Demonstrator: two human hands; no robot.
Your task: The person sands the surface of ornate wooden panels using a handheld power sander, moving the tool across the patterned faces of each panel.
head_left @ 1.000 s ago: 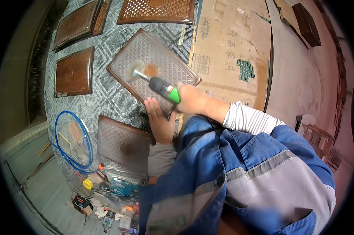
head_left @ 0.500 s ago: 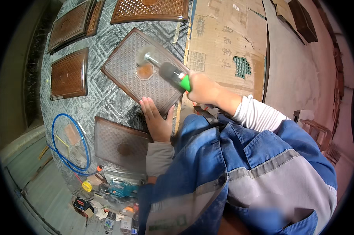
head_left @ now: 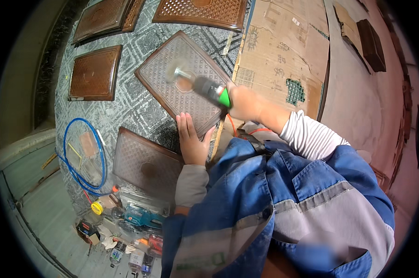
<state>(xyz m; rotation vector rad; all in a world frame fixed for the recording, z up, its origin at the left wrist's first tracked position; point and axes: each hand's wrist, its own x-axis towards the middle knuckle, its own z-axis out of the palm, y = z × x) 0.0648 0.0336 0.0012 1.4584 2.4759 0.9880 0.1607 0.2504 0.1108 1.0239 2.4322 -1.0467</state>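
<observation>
Flattened cardboard boxes: brown sheets with dark printed marks and pale label patches, spread just beyond the right hand, touching the patterned mat's edge. One sheet has a hole showing green mesh, right of that hand's knuckles. Small bottles and tins with mixed-colour labels lie well below the left hand, behind the wrist. Yellow-capped container down-left of those fingertips. No screens or signs.

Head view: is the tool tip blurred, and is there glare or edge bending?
Head view: the spinning disc of the green-collared power tool in the right hand is motion-blurred; the patterned brown panel stays sharp; no strong glare; edges bend toward the dark rim.
</observation>
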